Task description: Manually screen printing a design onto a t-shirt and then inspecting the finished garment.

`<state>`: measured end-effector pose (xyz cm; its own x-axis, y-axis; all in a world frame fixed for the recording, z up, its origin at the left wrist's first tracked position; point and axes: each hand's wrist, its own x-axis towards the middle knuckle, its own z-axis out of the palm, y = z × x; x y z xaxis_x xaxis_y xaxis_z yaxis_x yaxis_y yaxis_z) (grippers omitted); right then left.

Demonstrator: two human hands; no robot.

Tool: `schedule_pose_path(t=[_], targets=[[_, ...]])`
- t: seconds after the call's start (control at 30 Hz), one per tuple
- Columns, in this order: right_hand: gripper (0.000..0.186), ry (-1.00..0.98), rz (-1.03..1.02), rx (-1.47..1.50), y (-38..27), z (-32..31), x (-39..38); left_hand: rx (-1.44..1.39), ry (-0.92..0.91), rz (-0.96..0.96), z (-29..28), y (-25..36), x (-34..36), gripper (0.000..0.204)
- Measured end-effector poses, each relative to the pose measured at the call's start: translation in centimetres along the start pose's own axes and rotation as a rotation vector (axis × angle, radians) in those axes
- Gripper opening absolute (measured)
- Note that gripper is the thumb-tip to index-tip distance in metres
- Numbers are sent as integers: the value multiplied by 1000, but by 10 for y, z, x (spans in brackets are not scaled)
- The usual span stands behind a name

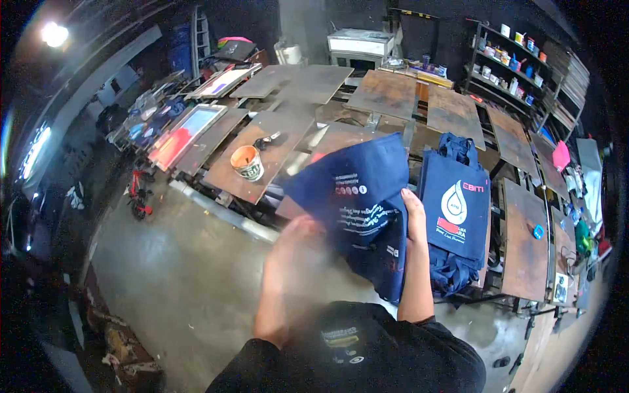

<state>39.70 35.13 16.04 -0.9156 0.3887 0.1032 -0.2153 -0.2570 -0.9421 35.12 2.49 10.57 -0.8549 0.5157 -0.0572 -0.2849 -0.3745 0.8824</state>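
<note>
Aloft, a limp navy bag [368, 200] could slip if the gripping right hand [414, 215] loosens; left hand [298, 236] blurred, its hold unclear.

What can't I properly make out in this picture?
All in the head view:
Left grip: blurred by haze, so whether it touches the held blue bag is unclear.
Right grip: most fingers are hidden by that bag.
Bag's far side: hidden by its near side.
Shelf cans: too small to tell their contents.
Black shirt: cut off by the lower edge.
</note>
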Motion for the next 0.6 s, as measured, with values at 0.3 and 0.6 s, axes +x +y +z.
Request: schedule_pose_path(t=[0.3, 0.6], targets=[[40, 198, 295, 465, 20, 70, -21, 422, -114, -233, -50, 18, -32, 55], [26, 351, -6, 94, 70, 122, -44, 120, 8, 10, -171, 70, -43, 42]])
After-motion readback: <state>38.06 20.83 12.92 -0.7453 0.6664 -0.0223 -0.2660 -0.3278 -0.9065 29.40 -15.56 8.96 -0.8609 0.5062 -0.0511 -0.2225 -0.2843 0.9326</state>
